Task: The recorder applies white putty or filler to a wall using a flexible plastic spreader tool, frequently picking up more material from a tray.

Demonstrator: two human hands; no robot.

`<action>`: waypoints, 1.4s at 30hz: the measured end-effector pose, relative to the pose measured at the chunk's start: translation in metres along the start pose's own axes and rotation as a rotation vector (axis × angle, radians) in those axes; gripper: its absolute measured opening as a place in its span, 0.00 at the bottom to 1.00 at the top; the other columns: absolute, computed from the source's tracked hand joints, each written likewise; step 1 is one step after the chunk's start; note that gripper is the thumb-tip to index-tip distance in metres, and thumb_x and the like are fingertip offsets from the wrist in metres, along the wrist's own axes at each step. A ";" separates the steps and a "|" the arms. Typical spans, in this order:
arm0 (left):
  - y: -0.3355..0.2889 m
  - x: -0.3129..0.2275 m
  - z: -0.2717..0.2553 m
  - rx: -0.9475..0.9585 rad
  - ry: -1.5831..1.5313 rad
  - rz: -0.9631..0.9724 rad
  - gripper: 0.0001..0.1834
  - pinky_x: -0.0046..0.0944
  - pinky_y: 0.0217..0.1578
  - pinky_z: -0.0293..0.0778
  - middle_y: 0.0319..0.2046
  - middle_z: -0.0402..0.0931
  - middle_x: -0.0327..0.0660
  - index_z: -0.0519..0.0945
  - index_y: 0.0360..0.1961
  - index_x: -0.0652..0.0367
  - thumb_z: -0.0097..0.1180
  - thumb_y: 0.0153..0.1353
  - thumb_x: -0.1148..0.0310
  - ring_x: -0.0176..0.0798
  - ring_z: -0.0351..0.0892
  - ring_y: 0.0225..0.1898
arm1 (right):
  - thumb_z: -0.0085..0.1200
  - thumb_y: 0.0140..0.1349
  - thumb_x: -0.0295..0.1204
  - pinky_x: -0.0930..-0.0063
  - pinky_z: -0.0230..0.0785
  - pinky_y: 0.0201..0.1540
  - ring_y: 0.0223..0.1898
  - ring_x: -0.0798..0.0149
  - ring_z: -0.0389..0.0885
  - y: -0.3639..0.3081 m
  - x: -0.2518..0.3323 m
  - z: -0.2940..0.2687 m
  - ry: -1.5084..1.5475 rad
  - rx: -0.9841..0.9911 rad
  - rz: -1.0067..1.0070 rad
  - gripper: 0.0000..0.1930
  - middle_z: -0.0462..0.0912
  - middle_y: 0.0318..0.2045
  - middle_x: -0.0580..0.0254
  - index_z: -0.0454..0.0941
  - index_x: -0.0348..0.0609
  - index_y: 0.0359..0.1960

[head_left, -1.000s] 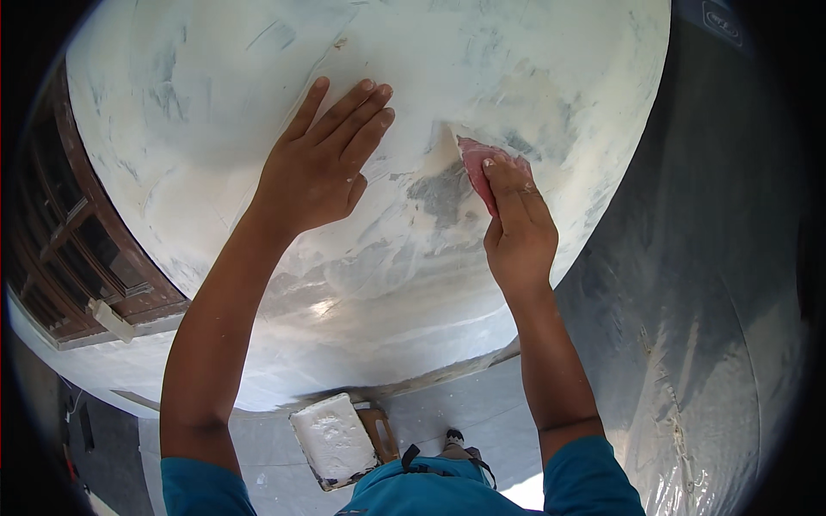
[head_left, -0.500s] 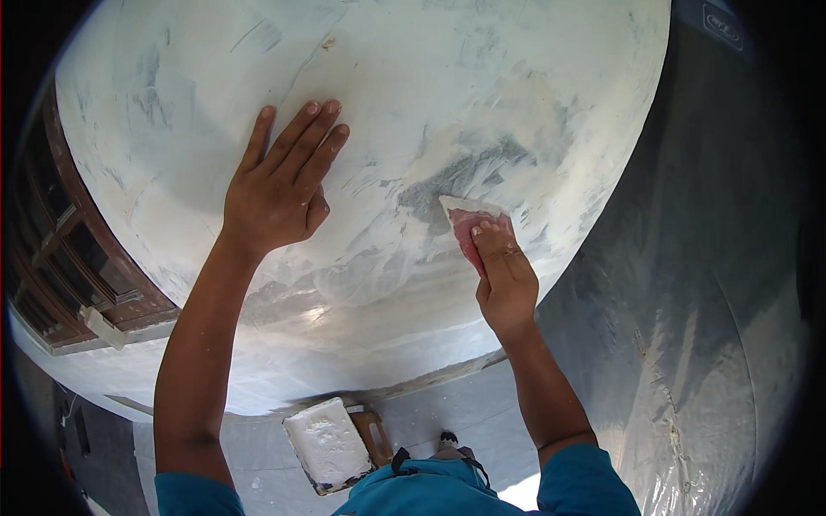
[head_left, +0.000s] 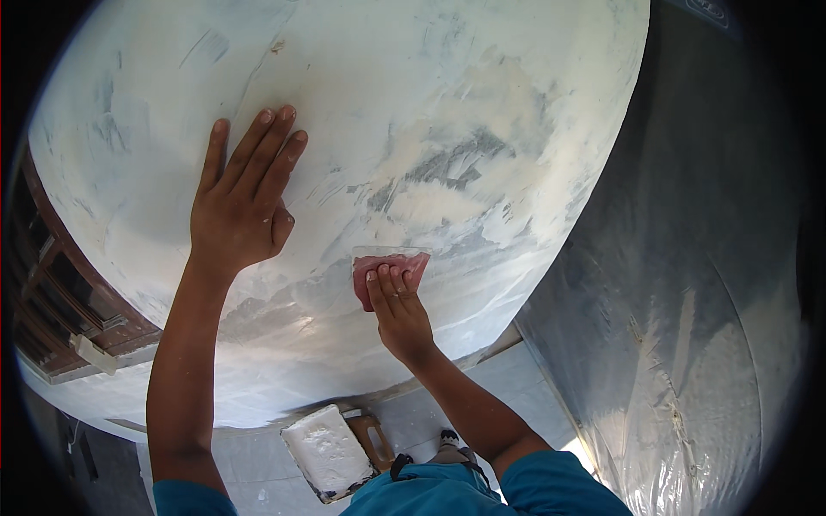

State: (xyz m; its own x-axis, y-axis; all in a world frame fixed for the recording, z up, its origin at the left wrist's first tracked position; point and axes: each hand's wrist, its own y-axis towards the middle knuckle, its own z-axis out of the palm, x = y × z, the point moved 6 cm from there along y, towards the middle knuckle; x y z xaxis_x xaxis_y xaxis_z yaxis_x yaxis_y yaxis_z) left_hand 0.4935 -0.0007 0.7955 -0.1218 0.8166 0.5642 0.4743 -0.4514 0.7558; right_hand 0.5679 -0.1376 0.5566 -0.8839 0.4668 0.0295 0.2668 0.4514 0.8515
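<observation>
A large wall [head_left: 344, 77] fills the upper middle, coated in patchy white filler with darker grey streaks. Against its left part lies my left hand [head_left: 239, 206], palm flat and fingers stretched upward. My right hand [head_left: 401, 314] grips a reddish-pink putty spreader [head_left: 391, 260], fingers pressed on its face. White residue marks the spreader's top edge, which rests against the wall below a grey, thinly coated patch [head_left: 447, 163]. My right thumb is hidden behind the spreader or hand.
Low in front of my body sits a tray of white putty [head_left: 327, 447], beside a small brown wooden piece [head_left: 372, 441]. A brown framed window [head_left: 64, 284] borders the wall at left. Clear plastic sheeting [head_left: 671, 361] hangs at right.
My right hand has swept the spreader down and to the left, and fresh white filler covers part of the grey patch. The view has shifted; my left hand stays flat on the wall.
</observation>
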 end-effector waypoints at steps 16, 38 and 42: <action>0.002 -0.001 0.001 0.004 -0.012 -0.003 0.36 0.58 0.76 0.50 0.70 0.68 0.39 0.75 0.65 0.52 0.47 0.49 0.73 0.40 0.64 0.73 | 0.52 0.58 0.14 0.56 0.68 0.69 0.66 0.43 0.73 0.010 0.020 -0.023 0.066 -0.066 0.071 0.29 0.74 0.63 0.40 0.71 0.33 0.65; 0.001 0.001 -0.001 -0.012 -0.038 0.000 0.36 0.59 0.75 0.49 0.69 0.70 0.40 0.76 0.64 0.54 0.46 0.47 0.74 0.41 0.65 0.72 | 0.52 0.60 0.15 0.52 0.62 0.72 0.68 0.43 0.71 -0.007 0.014 -0.024 0.123 0.017 0.018 0.30 0.73 0.64 0.38 0.68 0.32 0.67; -0.003 0.001 0.001 -0.020 -0.040 0.001 0.37 0.59 0.75 0.50 0.69 0.69 0.40 0.76 0.64 0.54 0.46 0.48 0.74 0.41 0.65 0.72 | 0.52 0.57 0.11 0.56 0.72 0.65 0.59 0.41 0.79 0.031 -0.021 -0.098 0.154 -0.196 0.088 0.27 0.79 0.57 0.37 0.73 0.29 0.62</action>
State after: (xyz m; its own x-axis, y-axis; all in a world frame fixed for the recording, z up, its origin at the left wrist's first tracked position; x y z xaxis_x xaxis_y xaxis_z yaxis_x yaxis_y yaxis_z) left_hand 0.4930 0.0021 0.7937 -0.0858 0.8296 0.5517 0.4570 -0.4593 0.7617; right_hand 0.5572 -0.2075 0.6338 -0.9126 0.3698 0.1743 0.2788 0.2511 0.9269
